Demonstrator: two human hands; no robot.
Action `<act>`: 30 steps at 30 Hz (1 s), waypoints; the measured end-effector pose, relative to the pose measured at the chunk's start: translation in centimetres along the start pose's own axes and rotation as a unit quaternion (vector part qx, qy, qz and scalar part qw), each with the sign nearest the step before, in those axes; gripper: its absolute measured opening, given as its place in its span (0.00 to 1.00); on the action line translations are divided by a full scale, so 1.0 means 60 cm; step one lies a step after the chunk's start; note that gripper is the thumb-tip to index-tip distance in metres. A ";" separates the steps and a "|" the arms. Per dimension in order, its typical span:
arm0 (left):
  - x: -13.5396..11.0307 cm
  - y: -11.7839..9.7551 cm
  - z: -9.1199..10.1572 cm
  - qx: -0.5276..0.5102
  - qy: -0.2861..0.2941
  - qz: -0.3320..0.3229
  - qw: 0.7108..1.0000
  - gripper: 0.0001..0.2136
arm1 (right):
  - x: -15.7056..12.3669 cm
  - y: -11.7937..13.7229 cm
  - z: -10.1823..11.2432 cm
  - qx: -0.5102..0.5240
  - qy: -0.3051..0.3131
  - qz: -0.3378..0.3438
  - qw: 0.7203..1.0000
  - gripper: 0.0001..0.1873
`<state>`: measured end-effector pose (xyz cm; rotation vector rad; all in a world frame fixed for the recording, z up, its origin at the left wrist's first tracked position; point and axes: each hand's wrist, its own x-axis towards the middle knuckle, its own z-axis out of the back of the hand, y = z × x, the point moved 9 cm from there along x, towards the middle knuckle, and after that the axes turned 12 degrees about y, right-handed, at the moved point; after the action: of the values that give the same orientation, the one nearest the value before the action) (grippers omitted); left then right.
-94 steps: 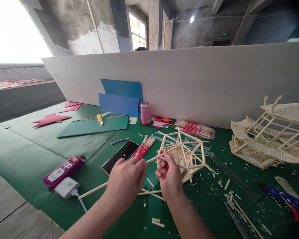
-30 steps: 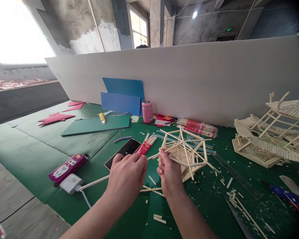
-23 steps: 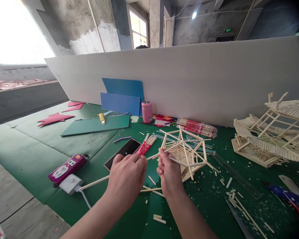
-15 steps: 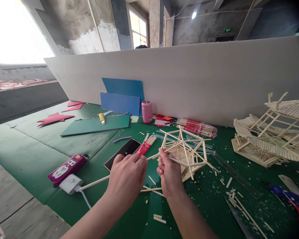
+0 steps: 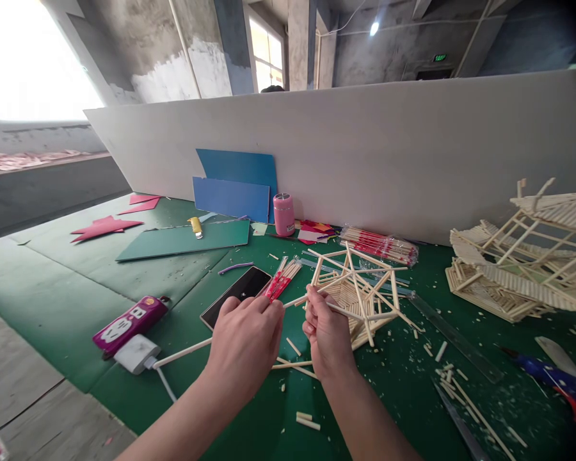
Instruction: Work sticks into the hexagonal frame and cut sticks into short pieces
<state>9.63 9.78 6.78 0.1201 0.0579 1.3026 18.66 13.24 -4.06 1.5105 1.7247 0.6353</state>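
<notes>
The left hand [image 5: 244,342] and right hand [image 5: 327,336] both pinch one stick [image 5: 294,300]; its axis runs left-right, rising rightward. The frame [image 5: 365,291] sits just past the right hand, the nearer.

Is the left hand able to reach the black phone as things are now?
Probably yes: the phone lies just beyond the left hand with nothing between, though it pinches a thin stick.
</notes>
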 end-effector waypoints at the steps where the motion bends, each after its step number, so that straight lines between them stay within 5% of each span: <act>1: 0.000 0.000 0.001 0.001 -0.002 -0.001 1.000 0.14 | 0.000 0.000 0.000 0.000 0.000 -0.001 1.000 0.17; 30: 0.000 0.002 -0.009 -0.023 0.032 0.007 0.999 0.15 | -0.002 -0.002 -0.002 0.018 -0.005 -0.007 1.000 0.17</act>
<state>9.48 9.82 6.28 0.0394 0.0810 1.3211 18.49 13.11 -4.05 1.5228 1.7468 0.5912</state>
